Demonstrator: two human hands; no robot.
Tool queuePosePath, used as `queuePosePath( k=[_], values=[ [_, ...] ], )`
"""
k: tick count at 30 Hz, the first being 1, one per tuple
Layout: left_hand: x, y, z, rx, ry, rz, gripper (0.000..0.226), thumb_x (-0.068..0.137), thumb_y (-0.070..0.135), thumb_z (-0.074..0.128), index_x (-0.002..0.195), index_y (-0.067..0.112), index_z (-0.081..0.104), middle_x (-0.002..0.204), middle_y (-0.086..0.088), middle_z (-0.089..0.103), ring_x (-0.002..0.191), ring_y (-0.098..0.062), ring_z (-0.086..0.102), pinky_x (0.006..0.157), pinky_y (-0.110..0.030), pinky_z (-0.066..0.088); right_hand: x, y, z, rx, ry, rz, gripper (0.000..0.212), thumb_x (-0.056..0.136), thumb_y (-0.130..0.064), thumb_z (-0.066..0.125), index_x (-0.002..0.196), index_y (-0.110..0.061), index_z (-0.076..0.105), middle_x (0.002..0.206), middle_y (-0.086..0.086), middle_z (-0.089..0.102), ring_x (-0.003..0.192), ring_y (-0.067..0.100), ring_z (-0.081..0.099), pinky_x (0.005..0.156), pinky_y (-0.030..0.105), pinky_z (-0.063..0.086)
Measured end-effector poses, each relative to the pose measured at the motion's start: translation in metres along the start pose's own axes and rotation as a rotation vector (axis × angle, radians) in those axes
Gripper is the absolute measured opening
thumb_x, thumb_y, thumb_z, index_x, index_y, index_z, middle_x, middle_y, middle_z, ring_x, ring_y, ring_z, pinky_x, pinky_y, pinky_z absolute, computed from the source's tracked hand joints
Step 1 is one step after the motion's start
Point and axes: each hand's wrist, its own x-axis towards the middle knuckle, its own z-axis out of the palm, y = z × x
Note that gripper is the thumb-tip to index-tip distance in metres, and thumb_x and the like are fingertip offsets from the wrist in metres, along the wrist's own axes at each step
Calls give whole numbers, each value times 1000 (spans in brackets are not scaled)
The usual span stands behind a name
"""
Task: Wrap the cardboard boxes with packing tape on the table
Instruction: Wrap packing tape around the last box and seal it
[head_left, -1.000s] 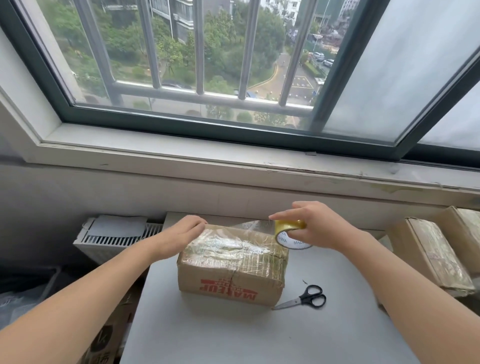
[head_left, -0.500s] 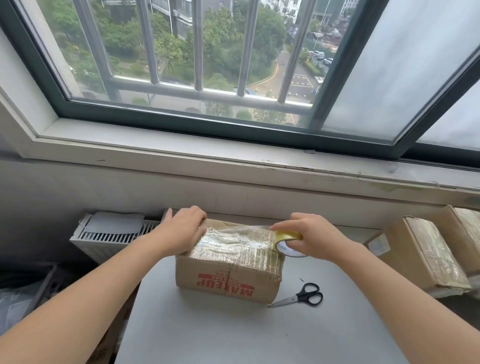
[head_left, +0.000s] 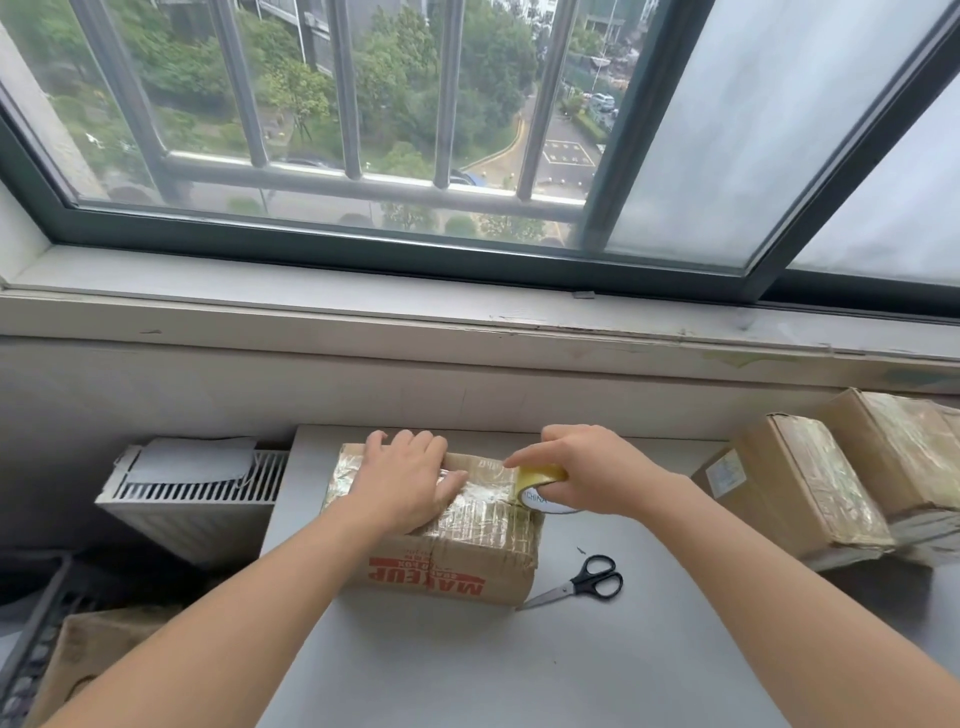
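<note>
A brown cardboard box (head_left: 457, 564) with red lettering lies on the grey table (head_left: 519, 670), its top covered in shiny clear tape. My left hand (head_left: 402, 480) lies flat on the box's top, fingers straight, pressing the tape down. My right hand (head_left: 587, 467) grips a yellowish roll of packing tape (head_left: 537, 480) at the box's top right edge, the roll resting against the box. A short strip of tape runs from the roll under my left hand.
Black-handled scissors (head_left: 584, 582) lie on the table just right of the box. Two taped cardboard boxes (head_left: 810, 483) stand at the right. A white radiator (head_left: 197, 493) sits left of the table, below the window sill (head_left: 467, 317). More cardboard (head_left: 93, 660) lies low on the left.
My right hand has brought the tape roll down onto the box's right edge. My left hand slid from the box's left end onto its top, flattening the tape.
</note>
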Motion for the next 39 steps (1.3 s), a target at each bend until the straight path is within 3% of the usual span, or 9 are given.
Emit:
queuePosePath(
  k=[6, 19, 23, 26, 29, 33, 36, 39],
  values=[
    [3, 3, -5, -36, 22, -67, 59, 89, 85, 25, 97, 30, 47, 104, 10, 58, 103, -19, 50, 96, -45, 31, -16, 10, 2, 139, 39, 34, 56, 90, -22, 69, 136, -51, 58, 82, -12, 47, 75, 8, 48, 75, 28, 46],
    [-2, 1, -3, 17, 47, -42, 65, 86, 90, 18, 88, 31, 46, 91, 13, 50, 92, -16, 45, 91, -41, 32, -54, 44, 29, 104, -38, 153, 56, 93, -23, 59, 136, -58, 54, 81, -7, 44, 72, 8, 44, 68, 24, 38],
    [0, 2, -3, 46, 20, -30, 65, 87, 88, 15, 93, 32, 48, 94, 12, 50, 98, -17, 48, 93, -42, 32, -67, 50, 38, 118, 26, 189, 57, 92, -20, 63, 135, -57, 54, 77, -9, 42, 70, 12, 43, 66, 29, 39],
    [3, 1, -1, 32, 50, 59, 69, 87, 83, 15, 119, 36, 52, 115, 11, 54, 116, -18, 51, 112, -53, 26, -66, 49, 36, 134, 109, 172, 58, 88, -16, 66, 133, -53, 59, 73, -9, 41, 65, 9, 42, 63, 29, 34],
    [2, 21, -10, -28, 86, 247, 81, 87, 77, 18, 149, 30, 41, 148, 8, 45, 142, -18, 38, 124, -59, 11, -64, 50, 30, 137, 142, 162, 57, 87, -16, 67, 132, -51, 62, 75, -9, 45, 67, 12, 45, 64, 32, 41],
    [-9, 67, -15, -32, -182, 477, 130, 66, 100, 42, 163, 21, 6, 168, 4, 12, 157, -19, 1, 121, -70, -4, -63, 50, 29, 158, 178, 154, 55, 85, -18, 70, 130, -48, 65, 75, -5, 49, 69, 16, 48, 66, 32, 41],
    [-9, 74, -3, 96, -206, 498, 153, 53, 94, 65, 162, 20, -13, 166, 3, 8, 155, -23, 2, 119, -72, -6, -67, 51, 26, 146, 146, 157, 52, 87, -22, 71, 131, -49, 64, 76, -9, 46, 72, 13, 46, 68, 28, 38],
    [-5, 74, -9, 69, -229, 491, 155, 55, 79, 79, 160, 23, -20, 164, 3, 10, 153, -23, 8, 121, -67, -8, -71, 50, 21, 172, 136, 161, 51, 88, -22, 71, 131, -48, 65, 76, -11, 47, 68, 8, 47, 70, 24, 36]
  ],
)
